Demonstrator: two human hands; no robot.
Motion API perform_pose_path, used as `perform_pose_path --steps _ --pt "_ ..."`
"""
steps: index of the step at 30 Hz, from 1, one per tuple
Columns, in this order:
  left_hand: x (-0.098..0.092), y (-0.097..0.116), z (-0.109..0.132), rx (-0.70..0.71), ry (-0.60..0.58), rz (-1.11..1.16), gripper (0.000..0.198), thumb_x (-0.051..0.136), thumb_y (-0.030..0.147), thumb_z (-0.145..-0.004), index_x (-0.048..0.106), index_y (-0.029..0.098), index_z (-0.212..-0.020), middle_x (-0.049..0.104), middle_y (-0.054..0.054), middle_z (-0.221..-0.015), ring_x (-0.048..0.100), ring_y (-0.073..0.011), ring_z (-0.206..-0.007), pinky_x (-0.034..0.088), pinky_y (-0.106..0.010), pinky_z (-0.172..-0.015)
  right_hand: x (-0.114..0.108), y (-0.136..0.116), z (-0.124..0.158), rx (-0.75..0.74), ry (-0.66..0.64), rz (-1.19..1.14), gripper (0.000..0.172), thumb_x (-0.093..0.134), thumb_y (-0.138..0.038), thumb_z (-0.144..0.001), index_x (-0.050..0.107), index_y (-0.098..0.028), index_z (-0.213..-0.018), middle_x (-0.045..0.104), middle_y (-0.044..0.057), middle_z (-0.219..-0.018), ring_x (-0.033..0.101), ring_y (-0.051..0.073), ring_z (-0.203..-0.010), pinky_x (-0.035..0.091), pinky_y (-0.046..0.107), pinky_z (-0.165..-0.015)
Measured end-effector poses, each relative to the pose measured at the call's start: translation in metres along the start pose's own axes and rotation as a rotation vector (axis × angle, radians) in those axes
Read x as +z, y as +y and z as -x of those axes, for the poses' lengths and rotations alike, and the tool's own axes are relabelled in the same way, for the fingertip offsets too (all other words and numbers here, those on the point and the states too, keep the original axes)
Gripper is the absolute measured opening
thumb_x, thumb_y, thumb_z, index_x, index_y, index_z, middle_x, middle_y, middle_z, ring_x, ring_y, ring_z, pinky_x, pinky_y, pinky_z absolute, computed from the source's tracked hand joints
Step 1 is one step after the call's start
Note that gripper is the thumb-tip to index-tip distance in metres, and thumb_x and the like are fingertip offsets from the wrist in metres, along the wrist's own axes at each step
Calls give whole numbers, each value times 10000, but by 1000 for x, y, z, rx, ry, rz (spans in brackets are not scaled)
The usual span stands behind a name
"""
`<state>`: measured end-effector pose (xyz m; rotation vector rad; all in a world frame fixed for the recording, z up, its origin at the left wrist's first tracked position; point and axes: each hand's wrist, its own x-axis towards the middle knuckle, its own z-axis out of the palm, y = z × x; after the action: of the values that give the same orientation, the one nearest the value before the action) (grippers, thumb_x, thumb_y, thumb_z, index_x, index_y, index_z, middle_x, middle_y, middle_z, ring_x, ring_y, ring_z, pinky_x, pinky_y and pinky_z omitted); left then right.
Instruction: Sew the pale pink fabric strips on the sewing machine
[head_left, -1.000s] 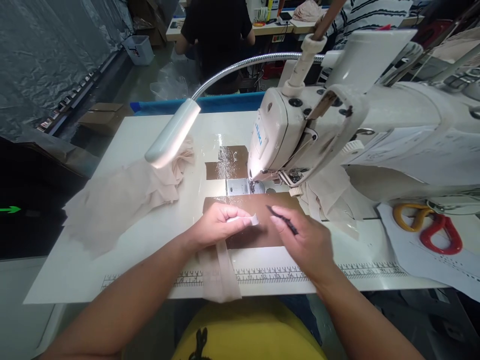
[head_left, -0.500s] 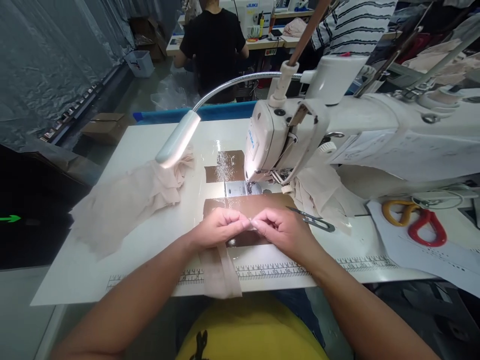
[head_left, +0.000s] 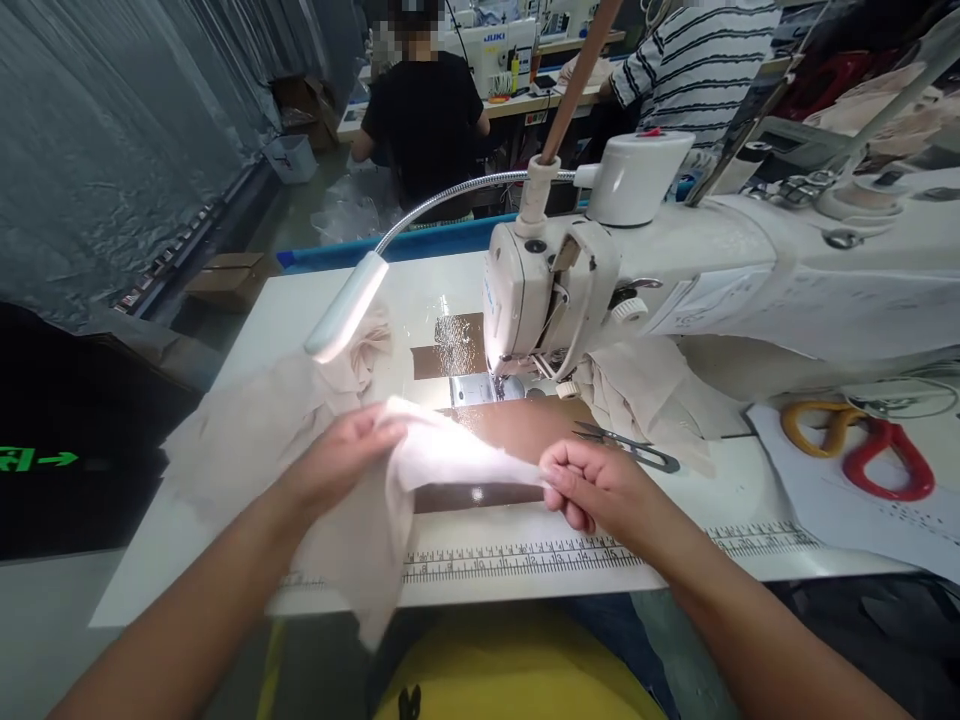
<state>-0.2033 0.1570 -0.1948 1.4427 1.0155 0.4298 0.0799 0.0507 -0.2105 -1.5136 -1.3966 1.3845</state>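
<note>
A pale beige piece of fabric [head_left: 450,450] is stretched between my two hands in front of the sewing machine [head_left: 517,300]. My left hand [head_left: 349,450] pinches its left part, and a loose flap hangs from there over the table's front edge. At the other end, my right hand [head_left: 589,485] grips a narrow, drawn-out tip with the fingers curled. Just beyond the right hand lies a pair of dark thread snips [head_left: 637,450]. The needle plate [head_left: 472,390] shows behind the fabric, with nothing lying on it.
Beige fabric heaps lie on the left [head_left: 247,420] and beneath the machine arm [head_left: 652,390]. A lamp [head_left: 349,305] overhangs the left heap. Scissors with a red handle [head_left: 889,460] rest on paper at right. A printed ruler [head_left: 525,558] runs along the front. Two people sit beyond.
My hands, close together before, have moved apart, the left one leftward and the right one slightly right. The fabric is now raised and spread between them. The head view has shifted slightly.
</note>
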Motion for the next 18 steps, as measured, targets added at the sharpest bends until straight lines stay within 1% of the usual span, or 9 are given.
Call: perform_pose_path --steps 2,4,5,6,7,10,14,16,18 --pt "-4 17 -29 131 90 -218 372 510 458 -891 617 179 -1114 669 -69 -976 618 -203 -841 482 -279 -703 5 -5 -12 -10 44 52 230 470 -335 -875 558 -185 -724 633 3 -635 532 96 -472 416 202 -415" --pt "-8 34 -61 255 151 -652 329 470 398 -902 630 159 -1061 662 -73 -927 612 -211 -829 479 -295 -707 5 -8 -21 -25 69 198 240 463 -304 -868 588 -187 -701 619 -8 -582 538 108 -468 423 215 -427" --pt "-9 40 -74 269 143 -897 301 521 364 -864 631 166 -1062 661 -72 -922 613 -223 -837 484 -314 -725 3 -8 -23 -37 70 288 241 463 -292 -865 607 -191 -699 618 -11 -575 543 115 -470 421 221 -430" --pt "-10 44 -84 279 163 -959 289 597 314 -803 644 157 -1041 656 -93 -955 605 -253 -884 480 -349 -770 -1 -6 -23 -58 67 373 239 465 -284 -864 625 -197 -709 626 -13 -586 551 121 -478 417 227 -433" --pt "-9 46 -90 293 178 -1019 282 607 267 -782 647 160 -1040 645 -107 -1013 592 -272 -941 472 -377 -815 -6 -4 -21 -84 60 445 232 469 -282 -865 643 -206 -730 641 -13 -613 565 127 -497 417 232 -440" --pt "2 40 -92 374 207 -1048 279 545 198 -815 633 168 -1078 601 -114 -1151 554 -268 -1055 439 -400 -919 -24 5 -13 -153 40 583 222 468 -300 -887 673 -243 -823 664 -24 -672 597 140 -562 422 242 -473" --pt "30 23 -80 514 182 -1028 267 452 205 -889 623 141 -1083 604 -115 -1120 578 -231 -1018 467 -357 -905 -41 5 -15 -259 18 698 241 446 -302 -907 683 -266 -929 695 -18 -773 624 158 -675 446 262 -554" --pt "45 17 -81 519 164 -1065 277 427 235 -914 617 125 -1083 598 -132 -1101 576 -242 -997 476 -372 -882 -40 0 -25 -357 8 755 261 436 -268 -906 685 -255 -983 705 2 -853 626 173 -758 448 275 -615" --pt "56 12 -85 481 147 -1137 292 407 273 -933 610 121 -1078 592 -145 -1086 560 -265 -1002 469 -408 -878 -35 -5 -37 -446 -24 833 281 425 -219 -901 687 -233 -1002 685 21 -830 597 170 -745 418 271 -613"
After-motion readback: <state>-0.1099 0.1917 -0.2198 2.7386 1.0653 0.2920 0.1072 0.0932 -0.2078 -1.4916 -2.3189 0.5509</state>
